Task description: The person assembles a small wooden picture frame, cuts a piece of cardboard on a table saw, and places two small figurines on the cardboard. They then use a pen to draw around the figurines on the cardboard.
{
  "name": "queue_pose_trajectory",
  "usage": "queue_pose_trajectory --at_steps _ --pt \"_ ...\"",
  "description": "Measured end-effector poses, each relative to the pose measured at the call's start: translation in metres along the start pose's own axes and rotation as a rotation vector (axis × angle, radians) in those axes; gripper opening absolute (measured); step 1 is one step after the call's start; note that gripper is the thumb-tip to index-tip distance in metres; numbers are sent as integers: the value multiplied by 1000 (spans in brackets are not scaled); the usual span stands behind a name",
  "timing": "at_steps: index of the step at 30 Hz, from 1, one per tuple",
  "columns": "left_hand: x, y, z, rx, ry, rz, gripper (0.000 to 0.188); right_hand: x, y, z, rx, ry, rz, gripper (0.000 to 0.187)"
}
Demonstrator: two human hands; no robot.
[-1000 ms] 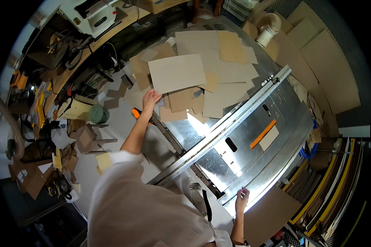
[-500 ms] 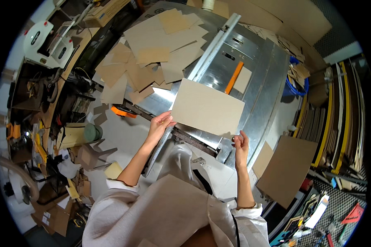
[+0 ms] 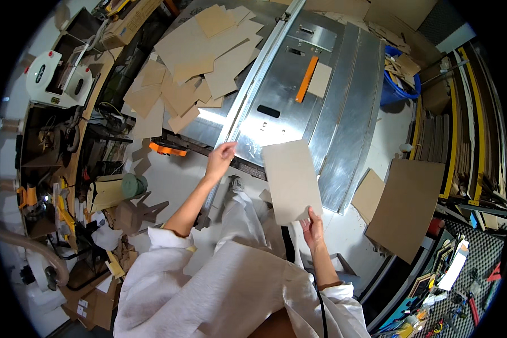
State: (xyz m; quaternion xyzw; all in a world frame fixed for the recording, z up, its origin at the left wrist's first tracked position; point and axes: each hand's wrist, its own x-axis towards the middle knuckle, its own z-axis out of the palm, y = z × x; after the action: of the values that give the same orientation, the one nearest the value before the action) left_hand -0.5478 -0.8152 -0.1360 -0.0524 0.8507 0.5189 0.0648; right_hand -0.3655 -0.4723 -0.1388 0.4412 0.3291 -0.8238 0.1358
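Note:
A grey-beige rectangular board (image 3: 293,180) is tilted lengthwise in front of me, off the near edge of the metal saw table (image 3: 343,121). My right hand (image 3: 313,228) pinches its near right corner, thumb on the upper face. My left hand (image 3: 222,159) is at the near part of the long metal fence with a scale (image 3: 253,84); its fingers are curled together, and what they hold, if anything, is hidden. On the table an orange strip (image 3: 307,79) lies beside a small beige board piece (image 3: 320,80).
Cut board pieces (image 3: 200,42) are heaped on the table's far left. A blue bin (image 3: 400,93) of offcuts stands at the right. A large brown board (image 3: 405,205) leans near the sheet rack (image 3: 450,129). Left are a workbench (image 3: 87,93) and a stool (image 3: 132,214).
The board has come off the table toward me and turned lengthwise, now in my right hand. My left hand has let go of it and moved slightly up along the fence. My view has shifted.

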Motion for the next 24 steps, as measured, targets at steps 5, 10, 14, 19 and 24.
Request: queue_pose_trajectory --at_steps 5,10,14,19,24 --pt "24 6 -20 355 18 272 32 7 99 -16 31 -56 115 29" --pt "-11 -5 10 624 -477 525 52 1 183 20 173 -40 137 28" --pt "-22 -30 28 675 -475 586 65 0 203 64 210 20 134 32" --pt "-8 -44 17 775 -478 600 69 2 213 98 240 76 89 30" --pt "-4 -38 11 830 -492 606 77 6 220 109 267 103 54 22"
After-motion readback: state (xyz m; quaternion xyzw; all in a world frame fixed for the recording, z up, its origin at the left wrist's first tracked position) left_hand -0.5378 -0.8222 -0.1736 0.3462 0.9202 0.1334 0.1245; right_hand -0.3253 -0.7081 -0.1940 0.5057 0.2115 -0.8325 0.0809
